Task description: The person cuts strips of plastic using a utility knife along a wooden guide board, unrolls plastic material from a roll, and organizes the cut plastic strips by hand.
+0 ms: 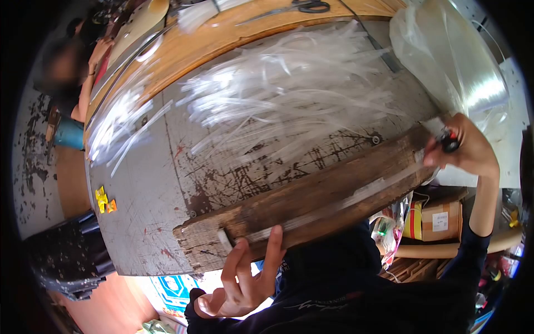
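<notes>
A narrow translucent strip (334, 205) lies along a worn wooden board (311, 192), which rests at the near edge of the grey table. At the strip's left end, my left hand (242, 278) presses its fingertips down, with the fingers spread. Beside those fingers a small pale block (225, 239) sits on the board. My right hand (467, 146) is closed around a small tool with a black and red handle (449, 140), over the board's right end. A flat greyish part shows by the tool; blur hides its exact kind.
A large pile of clear plastic strips (278, 83) covers the grey table (139, 222), with another bundle (119, 128) at left. Scissors (308, 6) lie at the back. A clear plastic bag (445, 61) stands at right. Yellow wrapped candies (102, 199) sit at left. Another person (83, 100) is beyond.
</notes>
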Demonstrator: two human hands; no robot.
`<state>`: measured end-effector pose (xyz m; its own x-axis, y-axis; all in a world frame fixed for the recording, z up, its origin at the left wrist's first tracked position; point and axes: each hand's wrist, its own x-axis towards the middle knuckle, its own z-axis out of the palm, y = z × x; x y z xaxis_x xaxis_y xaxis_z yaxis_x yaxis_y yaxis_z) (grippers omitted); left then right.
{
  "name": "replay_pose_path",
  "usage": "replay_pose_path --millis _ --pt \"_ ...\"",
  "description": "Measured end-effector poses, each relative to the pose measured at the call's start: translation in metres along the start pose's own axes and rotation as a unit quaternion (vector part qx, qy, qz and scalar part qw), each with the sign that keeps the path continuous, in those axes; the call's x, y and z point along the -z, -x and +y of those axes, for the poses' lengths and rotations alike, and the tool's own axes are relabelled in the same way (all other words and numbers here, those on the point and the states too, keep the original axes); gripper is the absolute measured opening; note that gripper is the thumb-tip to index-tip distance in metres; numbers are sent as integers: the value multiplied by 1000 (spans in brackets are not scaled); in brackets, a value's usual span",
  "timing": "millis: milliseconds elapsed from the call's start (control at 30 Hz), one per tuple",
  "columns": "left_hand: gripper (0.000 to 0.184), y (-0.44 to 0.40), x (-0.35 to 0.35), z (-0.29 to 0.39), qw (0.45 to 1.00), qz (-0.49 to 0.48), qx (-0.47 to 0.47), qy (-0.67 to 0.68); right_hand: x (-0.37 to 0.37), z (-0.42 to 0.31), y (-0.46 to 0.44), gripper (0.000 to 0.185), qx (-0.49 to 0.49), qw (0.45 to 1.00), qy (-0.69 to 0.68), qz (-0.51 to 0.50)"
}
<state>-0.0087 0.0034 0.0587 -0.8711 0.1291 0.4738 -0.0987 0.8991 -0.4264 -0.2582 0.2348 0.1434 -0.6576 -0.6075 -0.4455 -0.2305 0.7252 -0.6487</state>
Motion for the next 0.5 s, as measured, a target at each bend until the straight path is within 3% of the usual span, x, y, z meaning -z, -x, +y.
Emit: replay_pose_path --millis 33,100,333,500 --pt "34 0 0 1 1000 2 5 -6 4 5 2 14 -58 995 -31 70" --pt "38 1 -2 -3 999 -13 -24 -17 13 15 4 13 -71 995 -31 64" --pt "40 -9 7 -5 997 -63 -50 -13 17 44 -1 16 -23 997 -23 69" --pt "36 -11 7 -3 996 -67 -47 -17 18 47 -3 20 -39 997 -7 71"
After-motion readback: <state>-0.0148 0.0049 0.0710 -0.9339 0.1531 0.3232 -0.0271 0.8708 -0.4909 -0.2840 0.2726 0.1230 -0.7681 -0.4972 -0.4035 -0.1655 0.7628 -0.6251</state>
